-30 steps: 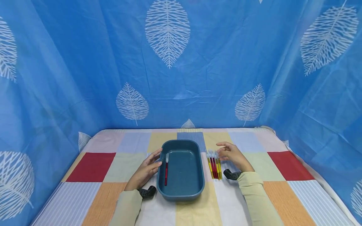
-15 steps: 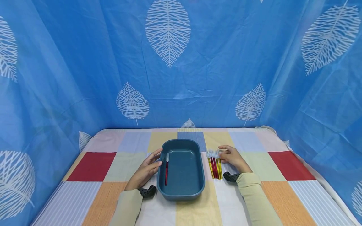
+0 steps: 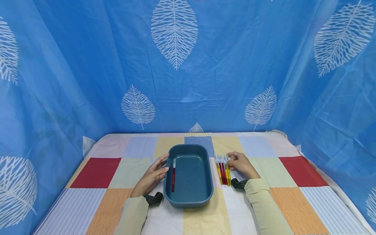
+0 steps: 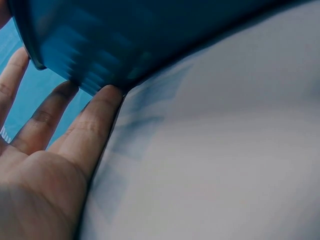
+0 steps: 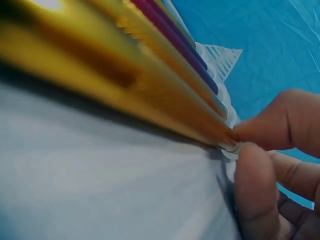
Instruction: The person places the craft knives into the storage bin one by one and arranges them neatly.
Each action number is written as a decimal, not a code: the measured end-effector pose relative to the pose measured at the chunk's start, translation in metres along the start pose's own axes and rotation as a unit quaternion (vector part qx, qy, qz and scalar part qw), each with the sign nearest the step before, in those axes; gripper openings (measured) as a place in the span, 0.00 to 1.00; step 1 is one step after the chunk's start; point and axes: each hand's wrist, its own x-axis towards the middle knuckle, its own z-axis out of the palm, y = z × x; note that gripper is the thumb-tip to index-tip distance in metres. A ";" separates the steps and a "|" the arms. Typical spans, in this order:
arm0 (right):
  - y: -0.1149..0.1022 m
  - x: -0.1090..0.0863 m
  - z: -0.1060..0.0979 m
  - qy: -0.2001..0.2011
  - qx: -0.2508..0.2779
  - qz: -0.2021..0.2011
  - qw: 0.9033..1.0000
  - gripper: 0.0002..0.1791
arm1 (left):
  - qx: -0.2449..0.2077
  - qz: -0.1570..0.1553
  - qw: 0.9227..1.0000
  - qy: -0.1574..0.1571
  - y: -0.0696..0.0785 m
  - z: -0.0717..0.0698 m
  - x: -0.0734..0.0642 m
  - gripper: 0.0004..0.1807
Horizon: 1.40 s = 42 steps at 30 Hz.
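Note:
A dark teal plastic basin (image 3: 191,186) stands in front of me, with a red pen-like stick (image 3: 173,179) with a translucent cap lying along its left side. My left hand (image 3: 150,179) rests against the basin's left side, its fingertips touching the outer wall in the left wrist view. To the basin's right, several red and gold pen-like sticks (image 3: 222,174) lie side by side, translucent caps pointing away. My right hand (image 3: 241,165) pinches the capped end of the nearest gold stick (image 5: 175,107) between thumb and forefinger.
A patchwork cloth (image 3: 132,173) covers the table. Blue curtains (image 3: 205,81) with white leaf prints close in the back and both sides. Each wrist wears a black camera mount, such as the right mount (image 3: 239,183).
My right hand has lowered slightly and closed its thumb and forefinger on the end of the rightmost gold stick. The left hand and basin stay in place.

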 end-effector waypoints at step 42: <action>-0.035 -0.010 -0.011 -0.055 0.068 -0.074 0.993 0.30 | -0.016 0.008 1.000 -0.020 0.000 -0.003 0.000 0.40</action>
